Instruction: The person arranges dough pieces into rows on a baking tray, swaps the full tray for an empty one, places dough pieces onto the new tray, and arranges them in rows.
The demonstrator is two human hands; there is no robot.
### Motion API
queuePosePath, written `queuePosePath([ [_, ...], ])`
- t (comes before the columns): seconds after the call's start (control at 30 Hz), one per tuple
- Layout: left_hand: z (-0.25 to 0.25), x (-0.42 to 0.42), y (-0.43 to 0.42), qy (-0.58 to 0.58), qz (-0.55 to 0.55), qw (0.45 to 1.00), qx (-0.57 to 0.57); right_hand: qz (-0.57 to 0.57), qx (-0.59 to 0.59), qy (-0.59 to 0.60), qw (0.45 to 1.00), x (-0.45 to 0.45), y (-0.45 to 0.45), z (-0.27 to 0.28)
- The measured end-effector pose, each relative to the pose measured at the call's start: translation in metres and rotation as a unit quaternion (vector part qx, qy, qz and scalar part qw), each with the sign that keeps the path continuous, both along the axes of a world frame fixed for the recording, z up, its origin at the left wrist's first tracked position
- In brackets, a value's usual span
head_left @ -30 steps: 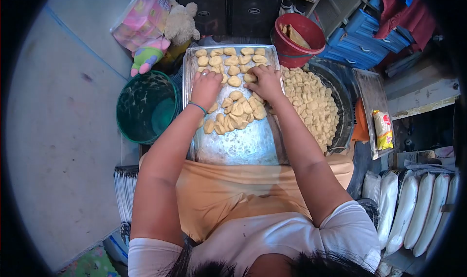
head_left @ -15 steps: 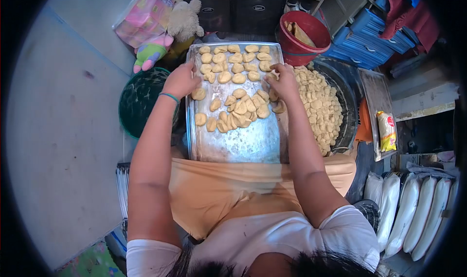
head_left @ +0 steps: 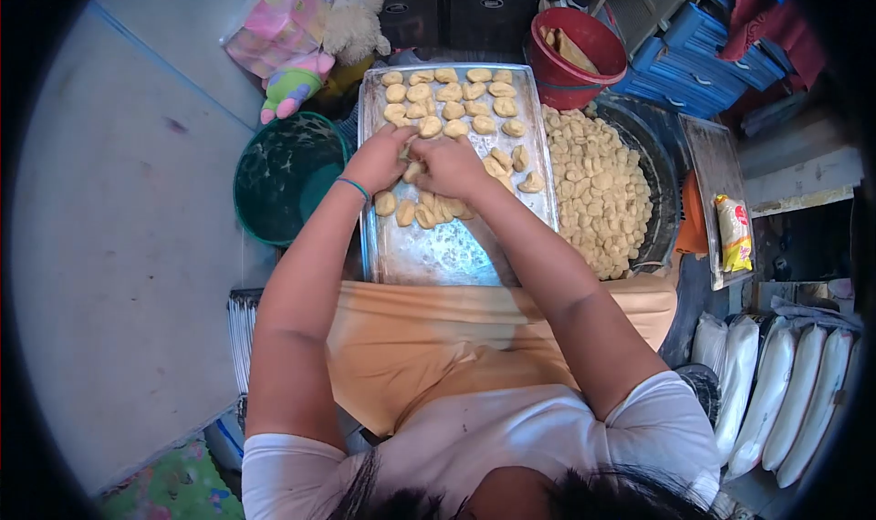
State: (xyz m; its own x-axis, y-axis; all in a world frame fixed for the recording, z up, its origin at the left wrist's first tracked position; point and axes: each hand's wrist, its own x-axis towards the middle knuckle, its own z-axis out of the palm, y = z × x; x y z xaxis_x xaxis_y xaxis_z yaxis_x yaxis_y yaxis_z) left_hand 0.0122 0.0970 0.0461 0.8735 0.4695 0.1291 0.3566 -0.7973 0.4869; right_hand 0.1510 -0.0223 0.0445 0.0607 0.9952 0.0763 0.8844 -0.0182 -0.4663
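Observation:
A metal baking tray [head_left: 429, 257] lies in front of me, its near end by my lap. Rows of pale dough pieces [head_left: 453, 110] cover its far part, and a loose heap of dough pieces [head_left: 426, 214] sits nearer, partly hidden by my hands. My left hand [head_left: 383, 160] is closed on a dough piece [head_left: 413, 171] over the tray's left middle. Right beside it, my right hand [head_left: 449, 166] has its fingers curled at the same piece; whether it grips that piece is hidden.
Right of the tray, a black basin [head_left: 669, 201] holds many dough pieces. A red bucket [head_left: 575, 59] stands behind it, a green bucket [head_left: 287, 181] at the left. Another tray [head_left: 707, 155] at the right bears a yellow-and-white packet [head_left: 734, 233]. Plush toys [head_left: 354, 23] sit behind.
Both hands have moved inward from the tray's two sides and now meet over its left middle. My left hand has closed on a dough piece. The whole view has shifted slightly.

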Motion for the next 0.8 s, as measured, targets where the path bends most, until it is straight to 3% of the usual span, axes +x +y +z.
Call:
queuePosePath([
  [0.13,-0.004,-0.002,0.014,0.098,0.027,0.995,0.018,-0.145,-0.048,0.049,0.987,0.014,0.001,0.004],
  [0.17,-0.005,-0.002,0.016,0.116,0.038,0.992,0.013,-0.149,-0.004,0.065,0.987,0.02,0.004,-0.009],
  [0.2,-0.001,-0.001,0.014,0.135,0.046,0.99,0.008,-0.133,-0.002,0.073,0.988,0.02,0.005,-0.008],
  [0.27,0.004,-0.002,0.001,0.046,0.026,0.998,0.021,-0.101,0.0,0.091,0.991,0.017,0.004,-0.007],
  [0.37,-0.002,0.001,-0.003,-0.017,-0.029,0.999,0.037,-0.019,0.103,-0.031,0.994,0.02,-0.003,-0.013],
  [0.47,0.003,0.001,-0.001,0.004,-0.028,0.999,0.028,-0.036,0.017,0.181,0.983,0.027,-0.005,-0.01],
  [0.57,0.008,0.001,0.004,-0.009,0.03,0.999,0.019,-0.136,0.024,0.188,0.972,0.028,0.003,-0.016],
  [0.63,0.003,0.001,0.01,-0.055,0.084,0.995,0.011,-0.098,0.031,0.105,0.989,0.021,0.007,-0.019],
  [0.77,-0.001,-0.001,0.021,-0.012,0.068,0.997,-0.025,0.001,0.09,0.003,0.996,0.014,0.01,-0.022],
  [0.8,0.003,-0.001,0.017,-0.024,0.061,0.998,-0.025,-0.039,0.078,0.058,0.995,0.015,0.009,-0.019],
])
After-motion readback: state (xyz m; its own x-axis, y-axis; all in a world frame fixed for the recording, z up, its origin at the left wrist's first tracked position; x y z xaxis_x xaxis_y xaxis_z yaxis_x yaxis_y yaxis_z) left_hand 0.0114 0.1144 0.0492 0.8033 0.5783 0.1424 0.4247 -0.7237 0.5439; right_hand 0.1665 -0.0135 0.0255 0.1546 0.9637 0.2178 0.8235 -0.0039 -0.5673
